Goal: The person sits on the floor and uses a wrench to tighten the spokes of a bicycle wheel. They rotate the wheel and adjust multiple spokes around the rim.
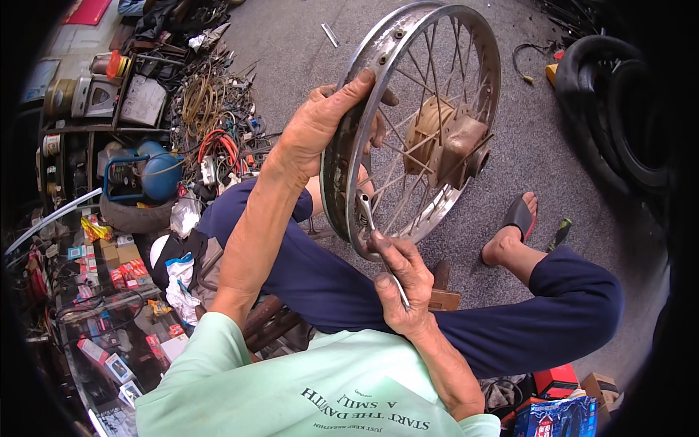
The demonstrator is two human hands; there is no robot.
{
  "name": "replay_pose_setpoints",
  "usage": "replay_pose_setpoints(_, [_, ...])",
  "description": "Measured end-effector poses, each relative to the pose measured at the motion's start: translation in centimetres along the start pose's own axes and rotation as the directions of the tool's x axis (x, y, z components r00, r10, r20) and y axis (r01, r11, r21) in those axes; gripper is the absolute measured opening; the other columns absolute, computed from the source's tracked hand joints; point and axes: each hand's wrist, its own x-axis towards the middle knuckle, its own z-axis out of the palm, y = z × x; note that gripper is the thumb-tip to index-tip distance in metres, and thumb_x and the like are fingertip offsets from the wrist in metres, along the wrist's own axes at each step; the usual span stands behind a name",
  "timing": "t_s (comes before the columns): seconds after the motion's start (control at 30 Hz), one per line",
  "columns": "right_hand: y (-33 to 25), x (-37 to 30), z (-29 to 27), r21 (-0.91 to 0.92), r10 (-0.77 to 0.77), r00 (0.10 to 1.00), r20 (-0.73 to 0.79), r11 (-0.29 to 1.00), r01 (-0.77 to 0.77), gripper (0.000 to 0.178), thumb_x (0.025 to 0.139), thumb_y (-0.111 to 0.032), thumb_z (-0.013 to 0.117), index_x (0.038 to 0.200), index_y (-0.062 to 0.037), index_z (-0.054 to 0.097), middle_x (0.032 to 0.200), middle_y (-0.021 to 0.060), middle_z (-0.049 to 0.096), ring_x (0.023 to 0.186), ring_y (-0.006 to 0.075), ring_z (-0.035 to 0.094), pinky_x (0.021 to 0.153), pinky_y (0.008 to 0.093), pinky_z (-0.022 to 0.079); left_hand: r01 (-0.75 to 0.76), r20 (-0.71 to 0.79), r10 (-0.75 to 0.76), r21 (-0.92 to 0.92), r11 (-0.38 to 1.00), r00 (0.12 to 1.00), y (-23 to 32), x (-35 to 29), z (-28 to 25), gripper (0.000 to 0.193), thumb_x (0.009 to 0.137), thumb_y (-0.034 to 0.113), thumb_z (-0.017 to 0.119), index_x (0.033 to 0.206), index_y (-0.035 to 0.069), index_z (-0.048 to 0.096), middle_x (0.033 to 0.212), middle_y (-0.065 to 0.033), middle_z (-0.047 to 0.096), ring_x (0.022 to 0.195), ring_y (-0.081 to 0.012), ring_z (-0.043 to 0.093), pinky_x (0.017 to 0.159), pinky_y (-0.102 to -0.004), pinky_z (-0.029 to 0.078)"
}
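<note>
A spoked metal wheel [336, 191] without a tyre stands tilted upright in front of me, its rim worn and stained. Its rusty brown hub [455, 142] sits among the thin spokes. My left hand [324, 124] is closed round the left side of the rim, thumb on the outer face and fingers reaching in among the spokes. In my right hand [408, 280] is a slim silver wrench [366, 207], pinched between thumb and fingers. Its ring end lies at the inner edge of the rim, lower left, by a spoke's end; the exact contact is too small to tell.
Black tyres [611, 116] lie at the right. A blue compressor tank [159, 175] and a heap of cables [211, 109] are at the left, beyond a glass display case [102, 320] with small boxes. Coloured boxes [557, 415] stand at lower right. A sandalled foot [510, 237] rests near the wheel.
</note>
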Motion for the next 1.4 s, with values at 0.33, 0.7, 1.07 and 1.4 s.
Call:
replay_pose_setpoints(0.33, [1.5, -0.6, -0.9, 0.022, -0.037, 0.989, 0.142, 0.999, 0.035, 0.047, 0.095, -0.01, 0.052, 0.139, 0.0057, 0.047, 0.117, 0.0227, 0.064, 0.101, 0.0335, 0.064, 0.087, 0.0409, 0.049, 0.0, 0.008, 0.0, -0.006, 1.0, 1.0, -0.1, -0.3, -0.2, 0.053, 0.1, 0.044, 0.053, 0.103, -0.009, 0.063, 0.05, -0.0061, 0.054, 0.06, -0.0186, 0.058, 0.053, -0.0289, 0.047])
replay_pose_setpoints(0.7, [4.5, -0.8, 0.2, -0.328, -0.128, 0.978, 0.166, 0.928, 0.177, 0.08, 0.074, 0.013, 0.063, 0.148, -0.0064, 0.039, 0.103, 0.0155, 0.067, 0.08, 0.0308, 0.065, 0.072, 0.0391, 0.051, 0.012, 0.004, -0.011, -0.089, 0.996, 1.0, -0.5, -0.5, -0.6, 0.051, 0.101, 0.044, 0.05, 0.105, -0.006, 0.063, 0.049, -0.005, 0.053, 0.063, -0.0172, 0.058, 0.052, -0.0245, 0.042])
replay_pose_setpoints(1.07, [0.6, 0.0, 1.2, -0.46, 0.05, 0.998, 0.026, 0.887, -0.032, 0.057, 0.082, 0.005, 0.063, 0.137, -0.0056, 0.05, 0.084, 0.0147, 0.067, 0.067, 0.035, 0.066, 0.059, 0.0394, 0.053, -0.011, 0.043, 0.013, -0.043, 0.999, 0.999, -0.7, -0.6, 0.0, 0.051, 0.1, 0.042, 0.054, 0.101, -0.008, 0.064, 0.052, -0.0083, 0.057, 0.052, -0.0169, 0.06, 0.05, -0.0262, 0.05])
replay_pose_setpoints(1.4, [-7.0, 11.8, -5.5, -0.705, 0.248, 0.844, 0.475, 0.681, 0.196, 0.021, 0.083, -0.013, 0.066, 0.103, -0.0071, 0.071, 0.073, 0.0176, 0.065, 0.077, 0.0349, 0.064, 0.072, 0.0447, 0.048, 0.01, 0.073, -0.009, -0.005, 1.0, 0.997, 0.0, -1.5, 1.3, 0.048, 0.096, 0.044, 0.059, 0.098, -0.003, 0.068, 0.062, -0.0088, 0.065, 0.045, -0.0097, 0.057, 0.043, -0.0198, 0.046])
